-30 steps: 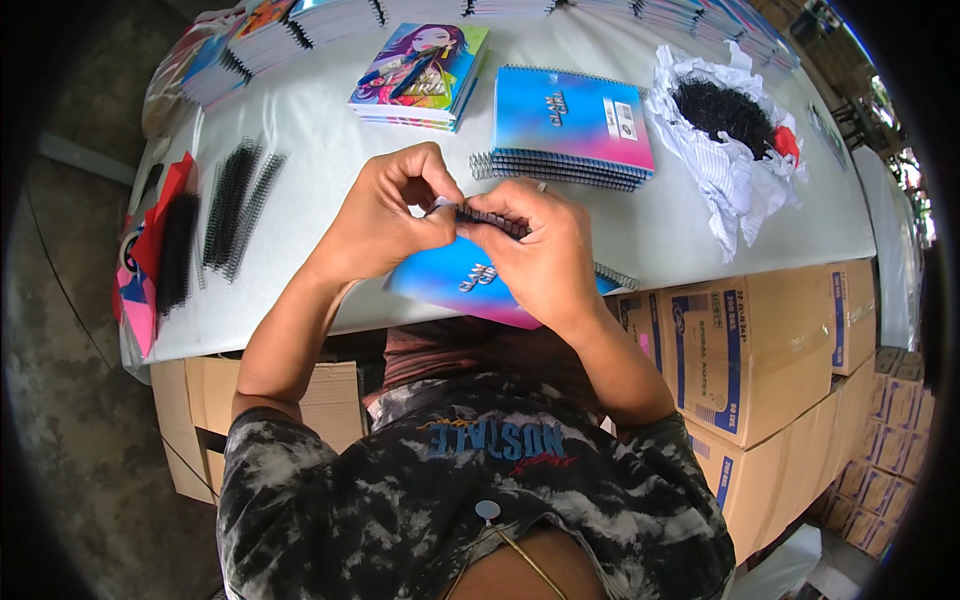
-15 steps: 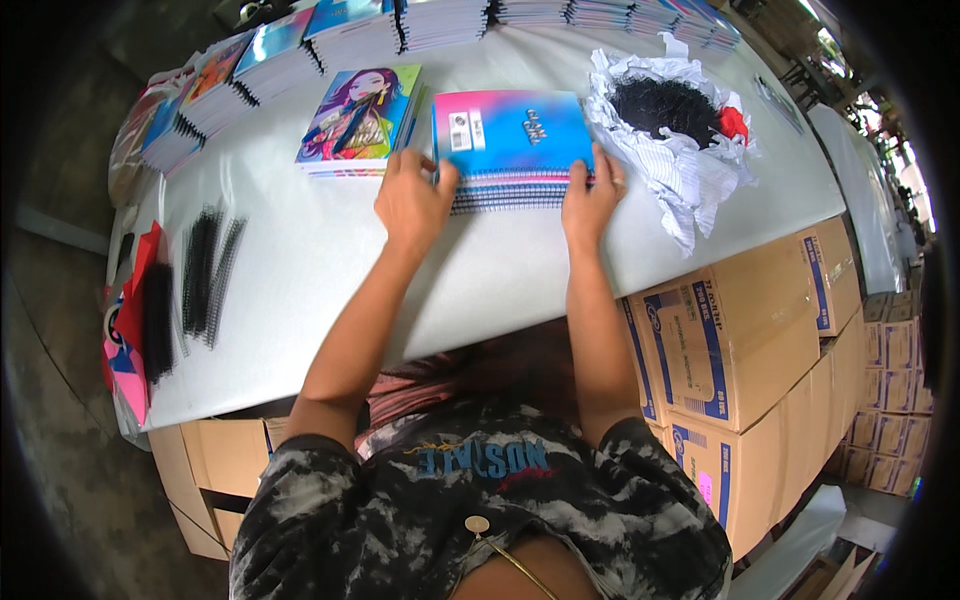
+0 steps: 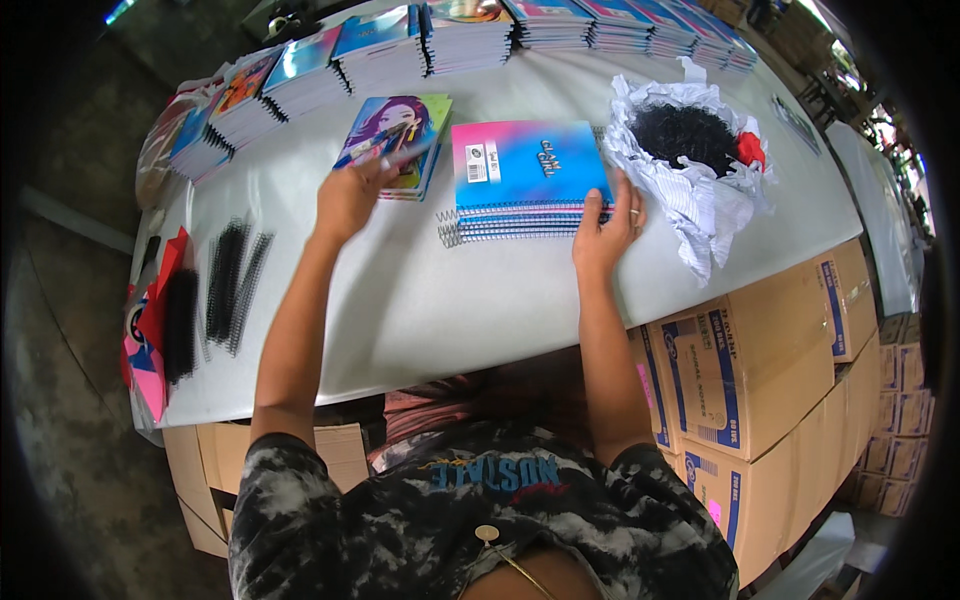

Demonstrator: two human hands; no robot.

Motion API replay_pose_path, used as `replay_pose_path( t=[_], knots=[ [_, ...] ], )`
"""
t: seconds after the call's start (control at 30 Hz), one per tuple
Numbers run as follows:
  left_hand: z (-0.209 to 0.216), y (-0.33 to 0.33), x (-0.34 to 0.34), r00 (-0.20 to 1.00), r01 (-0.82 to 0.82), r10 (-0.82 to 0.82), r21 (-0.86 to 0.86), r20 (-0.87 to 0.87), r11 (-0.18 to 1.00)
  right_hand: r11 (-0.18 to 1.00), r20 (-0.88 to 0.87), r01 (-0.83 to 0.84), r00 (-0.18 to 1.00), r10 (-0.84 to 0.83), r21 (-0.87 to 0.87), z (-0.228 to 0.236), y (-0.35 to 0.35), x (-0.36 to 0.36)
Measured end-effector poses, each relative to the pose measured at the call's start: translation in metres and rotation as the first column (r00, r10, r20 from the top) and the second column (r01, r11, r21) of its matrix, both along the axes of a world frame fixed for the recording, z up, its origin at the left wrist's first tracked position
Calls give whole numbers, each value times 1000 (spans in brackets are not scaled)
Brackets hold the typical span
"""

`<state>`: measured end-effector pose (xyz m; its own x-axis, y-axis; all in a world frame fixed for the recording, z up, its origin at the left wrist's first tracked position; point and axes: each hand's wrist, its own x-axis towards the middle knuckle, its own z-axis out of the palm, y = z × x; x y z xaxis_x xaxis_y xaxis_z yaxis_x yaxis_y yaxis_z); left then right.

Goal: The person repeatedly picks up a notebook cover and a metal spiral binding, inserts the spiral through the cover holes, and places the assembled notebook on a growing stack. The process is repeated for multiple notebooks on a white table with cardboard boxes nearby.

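Observation:
A stack of spiral notebooks [image 3: 520, 165] with pink-and-blue covers lies in front of me, its coils along the near edge and loose coil ends poking out at the left. My right hand [image 3: 610, 225] grips the stack's near right corner, thumb by the coils and fingers down the side. To the left, my left hand [image 3: 352, 197] is closed around a slim grey tool [image 3: 412, 153], blurred, its kind unclear. That hand is at the near left edge of a second pile of notebooks [image 3: 432, 125] with an illustrated cover, partly hidden behind the hand and tool.
Crumpled white paper [image 3: 690, 215] cradles a tangle of black coils [image 3: 685, 138] at the right. Black spiral coils [image 3: 232, 285] lie at the left beside a red-and-pink packet [image 3: 150, 350]. Notebook stacks [image 3: 375, 40] line the far edge; cardboard boxes [image 3: 750, 370] stand below right.
My left hand has left the stack's left edge, moved left and taken up the slim tool. My right hand stays at the stack's right corner. The whole view has shifted slightly.

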<state>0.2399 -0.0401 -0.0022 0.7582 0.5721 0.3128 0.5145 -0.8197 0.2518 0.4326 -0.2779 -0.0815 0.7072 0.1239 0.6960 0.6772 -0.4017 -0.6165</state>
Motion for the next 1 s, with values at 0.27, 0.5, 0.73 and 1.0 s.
replay_pose_path(
  t=[0.27,0.5,0.73,1.0],
  knots=[
    [85,-26,-47,675,558,-163,-353,720,751,186,-200,-193,-56,978,963,51,-8,-51],
    [68,-82,-125,667,726,-495,-336,556,600,361,-461,-376,-222,859,854,84,-28,-69],
    [-67,-98,-111,719,368,316,-725,619,583,218,-485,-888,-6,874,405,53,-5,-99],
    [-62,41,-184,772,-622,628,317,97,716,260,-447,-872,53,893,415,33,-7,-99]
  ],
)
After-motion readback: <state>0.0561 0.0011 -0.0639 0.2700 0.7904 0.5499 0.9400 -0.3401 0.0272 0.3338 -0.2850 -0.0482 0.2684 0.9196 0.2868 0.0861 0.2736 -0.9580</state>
